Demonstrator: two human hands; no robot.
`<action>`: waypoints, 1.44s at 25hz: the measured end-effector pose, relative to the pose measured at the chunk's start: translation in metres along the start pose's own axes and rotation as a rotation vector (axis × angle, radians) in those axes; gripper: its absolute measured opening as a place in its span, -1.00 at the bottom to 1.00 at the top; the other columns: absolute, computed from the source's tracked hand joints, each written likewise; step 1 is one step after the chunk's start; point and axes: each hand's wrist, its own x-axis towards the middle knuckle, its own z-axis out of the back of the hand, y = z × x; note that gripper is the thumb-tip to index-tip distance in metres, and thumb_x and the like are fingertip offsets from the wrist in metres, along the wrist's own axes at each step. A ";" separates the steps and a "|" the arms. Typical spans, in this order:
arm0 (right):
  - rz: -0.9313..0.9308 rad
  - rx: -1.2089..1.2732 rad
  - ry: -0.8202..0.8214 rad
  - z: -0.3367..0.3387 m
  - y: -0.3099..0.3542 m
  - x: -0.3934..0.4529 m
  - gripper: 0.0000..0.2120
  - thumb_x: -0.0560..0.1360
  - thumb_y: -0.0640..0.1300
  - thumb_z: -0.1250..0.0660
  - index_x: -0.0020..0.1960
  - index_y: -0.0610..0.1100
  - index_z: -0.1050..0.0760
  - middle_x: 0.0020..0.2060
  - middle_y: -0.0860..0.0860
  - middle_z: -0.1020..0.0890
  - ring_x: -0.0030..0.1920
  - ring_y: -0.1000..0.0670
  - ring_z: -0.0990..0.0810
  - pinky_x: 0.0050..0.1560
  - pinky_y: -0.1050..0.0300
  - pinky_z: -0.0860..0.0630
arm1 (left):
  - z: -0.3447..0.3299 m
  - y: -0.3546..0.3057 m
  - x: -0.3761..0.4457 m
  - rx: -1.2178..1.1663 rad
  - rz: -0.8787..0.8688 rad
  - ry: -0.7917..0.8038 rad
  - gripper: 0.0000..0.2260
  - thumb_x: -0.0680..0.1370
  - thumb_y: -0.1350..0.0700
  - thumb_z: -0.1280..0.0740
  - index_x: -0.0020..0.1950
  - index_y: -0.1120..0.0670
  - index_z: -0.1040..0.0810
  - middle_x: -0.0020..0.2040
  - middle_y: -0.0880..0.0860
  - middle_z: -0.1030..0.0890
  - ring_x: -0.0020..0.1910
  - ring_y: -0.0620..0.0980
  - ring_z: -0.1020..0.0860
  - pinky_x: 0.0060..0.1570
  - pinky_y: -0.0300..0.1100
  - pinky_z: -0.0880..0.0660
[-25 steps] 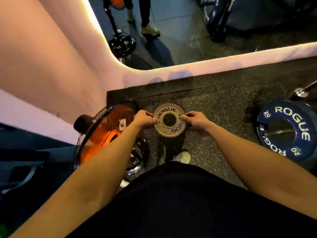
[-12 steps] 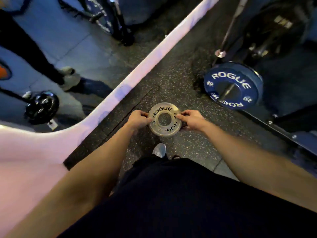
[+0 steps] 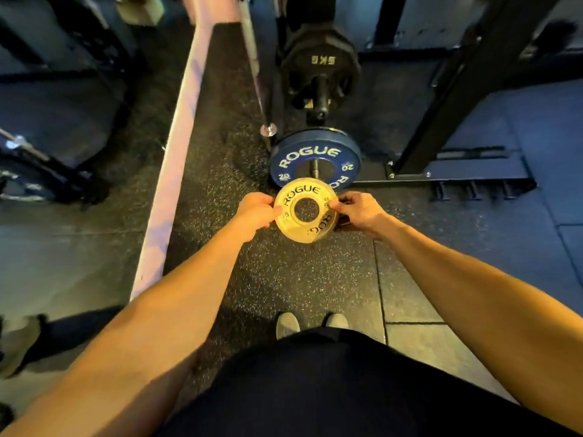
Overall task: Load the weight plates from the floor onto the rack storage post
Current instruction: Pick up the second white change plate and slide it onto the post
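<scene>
I hold a small yellow ROGUE weight plate (image 3: 305,210) in front of me at about waist height, its face turned up. My left hand (image 3: 255,212) grips its left rim and my right hand (image 3: 359,212) grips its right rim. Just beyond it a blue ROGUE 20 plate (image 3: 315,156) sits on a low post of the black rack. Farther back a black 5 kg plate (image 3: 320,63) hangs on another storage post (image 3: 321,99) that points towards me.
A steel barbell (image 3: 257,74) leans left of the posts, its end (image 3: 268,130) near the floor. A black rack upright (image 3: 454,89) and its base (image 3: 467,175) stand at the right. A pale raised border (image 3: 176,146) runs along the left. My shoes (image 3: 310,323) stand on speckled rubber flooring.
I have turned right while carrying the small plate in both hands. The blue plate and the rack posts have come to lie straight ahead, and the orange plates at left have left the view.
</scene>
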 end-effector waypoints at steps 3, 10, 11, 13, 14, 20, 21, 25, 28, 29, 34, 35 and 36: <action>0.123 0.008 -0.051 0.008 0.045 0.000 -0.92 0.53 -0.15 -0.35 -0.11 -0.16 -0.51 -0.19 -0.16 -0.64 -0.20 -0.13 -0.64 -0.11 -0.12 -0.65 | 0.035 -0.039 0.017 0.040 -0.126 -0.027 -0.87 0.54 0.11 -0.36 -0.09 0.19 -0.58 -0.36 0.01 -0.49 -0.38 -0.03 -0.46 -0.45 -0.26 -0.39; 0.454 0.026 -0.113 0.044 0.195 -0.029 -0.89 0.53 -0.19 -0.33 -0.01 -0.22 -0.48 -0.22 -0.14 -0.63 -0.25 -0.09 -0.65 -0.17 -0.03 -0.66 | 0.136 -0.169 0.015 -0.050 -0.379 -0.208 -0.78 0.50 0.11 -0.43 0.09 0.17 -0.58 -0.20 0.03 -0.54 -0.38 -0.13 -0.43 -0.44 -0.29 -0.35; 0.492 0.024 -0.114 0.049 0.217 -0.035 -0.88 0.54 -0.18 -0.33 0.01 -0.23 -0.47 -0.22 -0.14 -0.64 -0.25 -0.09 -0.66 -0.17 -0.05 -0.67 | 0.151 -0.187 0.010 -0.058 -0.425 -0.236 -0.76 0.49 0.11 -0.43 0.11 0.18 -0.58 -0.20 0.03 -0.55 -0.35 -0.11 -0.45 -0.40 -0.25 -0.37; 0.585 0.012 -0.124 0.060 0.264 -0.052 -0.84 0.54 -0.17 -0.33 0.05 -0.25 -0.46 -0.19 -0.16 -0.65 -0.21 -0.11 -0.68 -0.17 -0.05 -0.67 | 0.182 -0.227 -0.001 -0.090 -0.515 -0.307 -0.74 0.49 0.13 -0.44 0.14 0.17 -0.58 -0.12 0.07 -0.58 -0.20 -0.02 -0.53 -0.24 -0.20 -0.43; 0.633 0.012 -0.131 0.065 0.286 -0.061 -0.81 0.54 -0.16 -0.33 0.07 -0.26 -0.46 -0.17 -0.18 -0.66 -0.18 -0.14 -0.69 -0.15 -0.08 -0.67 | 0.197 -0.246 -0.009 -0.099 -0.558 -0.339 -0.74 0.49 0.13 -0.44 0.14 0.16 -0.57 -0.08 0.08 -0.60 -0.12 0.01 -0.55 -0.19 -0.17 -0.44; 0.878 0.025 -0.172 0.087 0.396 -0.111 -0.88 0.54 -0.15 -0.33 -0.03 -0.22 -0.49 -0.15 -0.22 -0.65 -0.19 -0.15 -0.68 -0.15 -0.10 -0.66 | 0.274 -0.341 -0.052 -0.142 -0.764 -0.519 -0.85 0.45 0.15 -0.46 -0.03 0.07 -0.56 -0.10 0.07 -0.62 -0.01 0.07 -0.61 0.09 -0.02 -0.55; 0.908 0.027 -0.175 0.091 0.412 -0.119 -0.88 0.54 -0.15 -0.33 -0.04 -0.22 -0.49 -0.17 -0.22 -0.65 -0.22 -0.14 -0.68 -0.17 -0.08 -0.67 | 0.286 -0.355 -0.059 -0.154 -0.798 -0.544 -0.84 0.44 0.15 -0.47 -0.03 0.07 -0.56 -0.10 0.08 -0.62 0.00 0.09 -0.61 0.10 0.00 -0.55; 1.030 0.025 -0.212 0.103 0.468 -0.150 -0.78 0.54 -0.17 -0.32 0.08 -0.31 -0.47 -0.17 -0.20 -0.64 -0.24 -0.09 -0.68 -0.17 -0.06 -0.67 | 0.325 -0.406 -0.087 -0.143 -0.914 -0.609 -0.78 0.45 0.15 -0.48 0.06 0.15 -0.58 -0.10 0.07 -0.62 -0.08 0.04 -0.59 -0.07 -0.09 -0.54; 1.109 0.019 -0.233 0.114 0.506 -0.163 -0.77 0.55 -0.17 -0.32 0.08 -0.33 -0.47 -0.17 -0.21 -0.64 -0.22 -0.12 -0.68 -0.10 -0.15 -0.65 | 0.346 -0.439 -0.103 -0.137 -0.986 -0.667 -0.78 0.46 0.15 -0.47 0.06 0.15 -0.56 -0.11 0.06 -0.59 -0.11 0.02 -0.56 -0.27 -0.24 -0.40; 1.124 0.011 -0.239 0.119 0.520 -0.166 -0.75 0.55 -0.16 -0.32 0.09 -0.34 -0.46 -0.15 -0.24 -0.64 -0.18 -0.18 -0.67 -0.07 -0.19 -0.64 | 0.354 -0.451 -0.107 -0.149 -1.002 -0.684 -0.79 0.46 0.15 -0.47 0.05 0.14 -0.56 -0.11 0.07 -0.59 -0.11 0.03 -0.57 -0.28 -0.24 -0.40; 1.197 -0.044 -0.238 0.138 0.581 -0.179 -0.78 0.56 -0.15 -0.30 0.10 -0.29 -0.46 -0.19 -0.20 -0.65 -0.25 -0.11 -0.67 -0.17 -0.05 -0.67 | 0.376 -0.499 -0.114 -0.265 -1.079 -0.789 -0.77 0.45 0.18 -0.47 0.07 0.15 -0.56 -0.09 0.08 -0.61 -0.07 0.06 -0.59 -0.10 -0.11 -0.51; 1.209 -0.044 -0.243 0.140 0.590 -0.179 -0.79 0.56 -0.16 -0.29 0.10 -0.28 -0.46 -0.21 -0.17 -0.65 -0.26 -0.08 -0.67 -0.18 -0.03 -0.67 | 0.379 -0.506 -0.113 -0.285 -1.086 -0.823 -0.77 0.45 0.17 -0.48 0.07 0.15 -0.56 -0.08 0.08 -0.61 -0.07 0.07 -0.60 -0.07 -0.09 -0.53; 1.220 -0.040 -0.246 0.143 0.601 -0.177 -0.80 0.56 -0.16 -0.29 0.10 -0.28 -0.46 -0.23 -0.15 -0.64 -0.27 -0.07 -0.66 -0.17 -0.04 -0.67 | 0.383 -0.514 -0.109 -0.308 -1.091 -0.857 -0.77 0.45 0.17 -0.48 0.07 0.14 -0.56 -0.07 0.08 -0.61 -0.06 0.07 -0.60 -0.05 -0.08 -0.54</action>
